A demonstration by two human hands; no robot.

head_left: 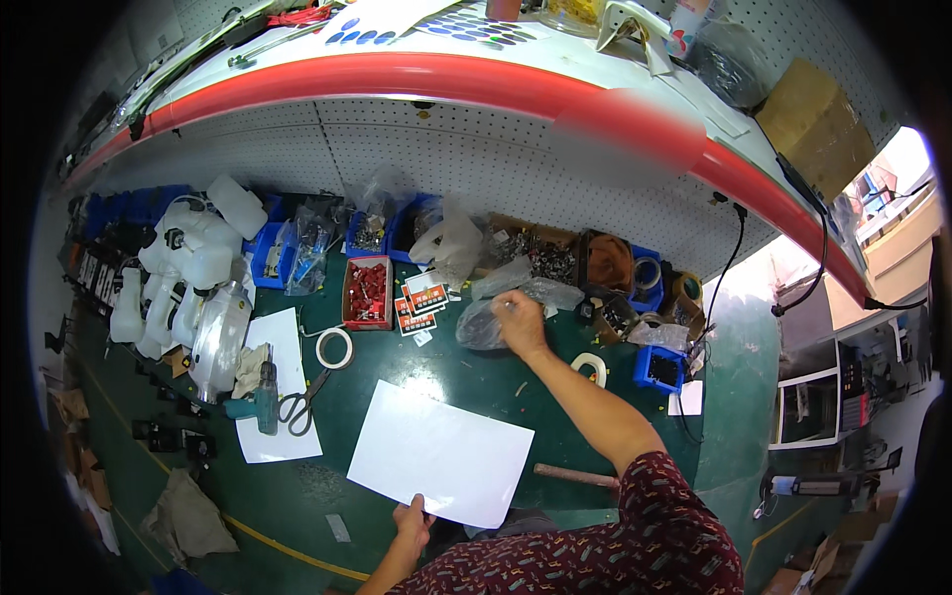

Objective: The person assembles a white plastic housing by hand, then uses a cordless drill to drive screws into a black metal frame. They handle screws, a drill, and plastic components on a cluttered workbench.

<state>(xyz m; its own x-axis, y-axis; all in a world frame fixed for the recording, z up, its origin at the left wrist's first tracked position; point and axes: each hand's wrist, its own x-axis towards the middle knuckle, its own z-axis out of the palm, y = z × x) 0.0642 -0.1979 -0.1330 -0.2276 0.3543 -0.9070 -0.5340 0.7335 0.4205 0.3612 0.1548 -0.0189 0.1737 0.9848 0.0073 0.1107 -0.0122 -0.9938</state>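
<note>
A white sheet of paper (pixel 436 451) lies tilted at the near edge of the green workbench (pixel 585 436). My left hand (pixel 413 523) pinches its near edge, thumb on top. Farther off, my right hand (pixel 520 322) reaches across the bench with its fingers closed on a clear plastic bag (pixel 478 325) holding something dark; the fingertips are partly hidden. Left of that bag are red-and-white printed cards (pixel 424 302) and a small box of red parts (pixel 368 295). An off-white tape roll (pixel 589 370) rests beside my right forearm.
Scissors (pixel 302 402), a power drill (pixel 266 399) and a white tape roll (pixel 334 348) lie to the left, near white plastic tanks (pixel 193 248). Blue bins (pixel 658 368) and parts boxes line the back. A brown rod (pixel 575 475) lies near my right elbow. Overhead runs a red-edged shelf (pixel 446 77).
</note>
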